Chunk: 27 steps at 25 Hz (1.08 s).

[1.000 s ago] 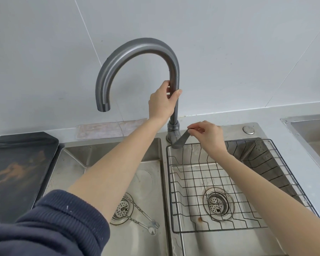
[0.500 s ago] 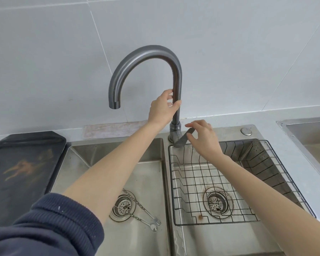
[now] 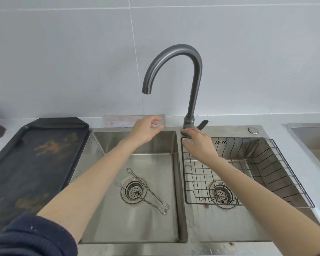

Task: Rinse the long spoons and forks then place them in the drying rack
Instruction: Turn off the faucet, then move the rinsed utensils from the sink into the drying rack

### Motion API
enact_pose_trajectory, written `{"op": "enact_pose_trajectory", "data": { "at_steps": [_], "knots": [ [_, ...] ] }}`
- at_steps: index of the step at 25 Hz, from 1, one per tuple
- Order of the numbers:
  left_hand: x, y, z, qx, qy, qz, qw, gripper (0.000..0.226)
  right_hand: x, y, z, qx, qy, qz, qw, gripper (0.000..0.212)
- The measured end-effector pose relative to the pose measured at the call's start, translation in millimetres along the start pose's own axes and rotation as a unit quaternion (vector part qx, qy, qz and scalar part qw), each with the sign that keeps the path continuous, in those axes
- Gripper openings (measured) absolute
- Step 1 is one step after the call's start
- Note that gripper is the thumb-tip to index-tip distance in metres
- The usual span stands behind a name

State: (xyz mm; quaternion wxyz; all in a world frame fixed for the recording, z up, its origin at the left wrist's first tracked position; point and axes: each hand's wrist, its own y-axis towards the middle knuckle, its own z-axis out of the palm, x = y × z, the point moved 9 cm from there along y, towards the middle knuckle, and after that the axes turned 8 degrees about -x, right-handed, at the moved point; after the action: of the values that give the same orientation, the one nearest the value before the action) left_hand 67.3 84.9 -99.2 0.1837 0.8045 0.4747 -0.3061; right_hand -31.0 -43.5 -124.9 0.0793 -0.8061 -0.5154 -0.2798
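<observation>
White wall tiles back a steel double sink [image 3: 179, 182] set into a pale counter, with a dark tray [image 3: 35, 163] on the left. From the head view, the gooseneck faucet [image 3: 194, 89] stands at the divider, its spout out over the left basin; no water shows at the spout. A second ago the left hand [image 3: 146, 131] gripped the faucet's upright and the right hand [image 3: 198, 143] pinched the lever [image 3: 202, 124]. Now the left hand has let go and hangs over the back of the left basin, fingers loosely curled and holding nothing. The right hand has come off the lever and lies at the faucet base, just above the rim of the wire drying rack [image 3: 248, 172] in the right basin, fingers relaxed and empty. The lever sticks up to the right, free. The long spoons and forks [image 3: 146, 193] lie crossed over the left drain, some way below the spout and untouched; how many there are is hard to tell. The rack holds none of them. Judging by this, the spout has been aimed and the lever worked, so picking up the cutlery for rinsing seems to be next.
</observation>
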Motion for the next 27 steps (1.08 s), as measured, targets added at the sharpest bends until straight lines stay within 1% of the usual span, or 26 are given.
{"op": "enact_pose_trajectory", "data": {
  "at_steps": [6, 15, 21, 27],
  "knots": [
    [49, -20, -8, 0.014, 0.029, -0.018, 0.999, 0.039, 23, -23, 42, 0.073, -0.018, 0.006, 0.997, 0.040],
    [121, -33, 6, 0.060, 0.089, -0.027, 0.994, 0.039, 34, -37, 106, 0.137, -0.017, 0.034, 0.990, 0.037],
    [176, -39, 40, 0.128, 0.107, -0.049, 0.985, 0.037, 31, -44, 152, 0.188, -0.013, 0.063, 0.980, 0.034],
    [222, -46, 79, 0.192, 0.121, -0.071, 0.971, 0.036, 9, -59, 199, 0.257, -0.040, 0.099, 0.961, 0.032]
  ]
}}
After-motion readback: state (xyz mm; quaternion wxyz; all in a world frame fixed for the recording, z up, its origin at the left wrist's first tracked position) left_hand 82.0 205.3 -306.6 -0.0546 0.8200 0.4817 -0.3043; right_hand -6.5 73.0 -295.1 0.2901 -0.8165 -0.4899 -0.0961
